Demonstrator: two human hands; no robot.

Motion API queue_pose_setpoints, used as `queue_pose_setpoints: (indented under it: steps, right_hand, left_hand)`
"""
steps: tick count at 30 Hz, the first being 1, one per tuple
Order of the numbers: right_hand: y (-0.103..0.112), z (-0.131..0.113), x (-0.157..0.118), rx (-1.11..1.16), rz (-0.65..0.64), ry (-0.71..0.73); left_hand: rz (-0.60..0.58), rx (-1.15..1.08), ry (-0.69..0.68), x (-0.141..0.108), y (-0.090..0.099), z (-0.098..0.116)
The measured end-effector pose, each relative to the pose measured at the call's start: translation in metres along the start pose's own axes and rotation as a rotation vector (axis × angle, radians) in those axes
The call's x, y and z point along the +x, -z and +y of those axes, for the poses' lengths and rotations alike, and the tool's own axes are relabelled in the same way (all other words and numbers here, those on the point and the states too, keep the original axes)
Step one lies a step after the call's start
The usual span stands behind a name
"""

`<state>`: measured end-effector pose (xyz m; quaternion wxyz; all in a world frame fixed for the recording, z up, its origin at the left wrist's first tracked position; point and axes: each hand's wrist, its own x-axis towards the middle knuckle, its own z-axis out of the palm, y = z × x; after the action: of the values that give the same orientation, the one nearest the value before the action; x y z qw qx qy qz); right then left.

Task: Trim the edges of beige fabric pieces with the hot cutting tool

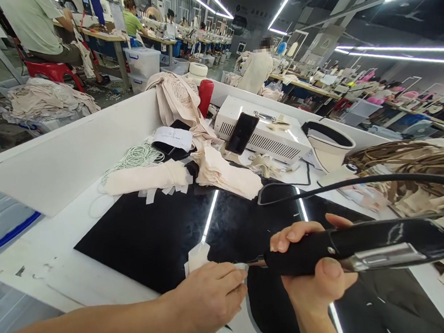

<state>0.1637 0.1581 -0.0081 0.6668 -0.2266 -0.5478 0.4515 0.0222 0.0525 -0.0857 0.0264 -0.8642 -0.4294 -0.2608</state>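
My left hand point(214, 295), its fingers pinched together, holds a small cream fabric piece point(198, 258) above the black work mat point(135, 243). A pale end of the piece pokes out past the fingertips. My right hand point(314, 273) is wrapped round a black corded hand tool point(355, 248) with a metal lever along its side. The tool's thin metal tip points left and meets, or almost meets, the pale end at my left fingertips; I cannot tell which. Behind my hands lie a stack of cream fabric pieces point(226, 174) and a cream fabric bundle point(144, 178).
A black cable point(364, 180) arches over the right side. At the back stand a white vented box point(265, 131) with a phone point(242, 133) on it, a red cone point(205, 97) and green cord point(138, 156). Brown strips point(414, 163) pile up at right. Several people sit beyond the white partition point(86, 143).
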Motion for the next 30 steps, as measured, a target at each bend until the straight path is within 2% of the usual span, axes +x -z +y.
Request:
queue_pose_setpoints:
  steps: [4, 8, 12, 17, 23, 30]
  right_hand:
    - [0.0006, 0.001, 0.0, 0.025, -0.016, 0.01]
    - [-0.001, 0.0014, -0.0003, -0.001, -0.012, 0.019]
    - [-0.0021, 0.0022, -0.0005, -0.018, -0.018, 0.019]
    - [-0.0021, 0.0028, -0.0006, -0.012, -0.032, 0.015]
    - [-0.0014, 0.0048, -0.002, 0.028, -0.025, 0.002]
    - [-0.0009, 0.004, 0.0011, 0.061, -0.024, 0.009]
  left_hand:
    - [0.064, 0.025, -0.023, -0.0019, 0.0008, -0.0004]
    - [0.043, 0.041, -0.031, -0.0023, 0.0004, -0.0002]
    - [0.072, 0.047, -0.035, -0.0033, 0.0004, -0.0005]
    - [0.026, 0.09, -0.062, -0.0055, -0.0008, -0.0016]
    - [0.04, 0.101, -0.038, -0.0068, -0.0046, -0.0029]
    - [0.052, 0.13, -0.047, -0.0039, -0.0002, -0.0049]
